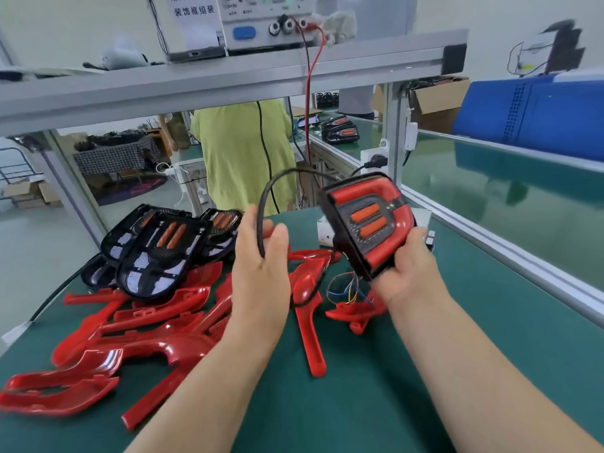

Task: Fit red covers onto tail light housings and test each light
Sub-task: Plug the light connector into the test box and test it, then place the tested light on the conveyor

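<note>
My right hand (pixel 410 266) grips a tail light (pixel 366 220) by its lower end and holds it up above the green table (pixel 474 338), tilted. A red cover sits on its black housing, around two orange lenses. A black cable (pixel 266 204) loops from the light over to my left hand (pixel 261 266), which holds it between thumb and fingers. Thin coloured wires (pixel 346 286) hang below the light. Several loose red covers (pixel 147 338) lie on the table at left. Bare black housings (pixel 160 253) are piled behind them.
A white power supply (pixel 264 21) with red and black leads stands on the aluminium shelf (pixel 228 80) above. A person in a yellow-green shirt (pixel 242 152) stands beyond the table. Finished lights (pixel 340 129) and a blue bin (pixel 536 116) are on the bench at right.
</note>
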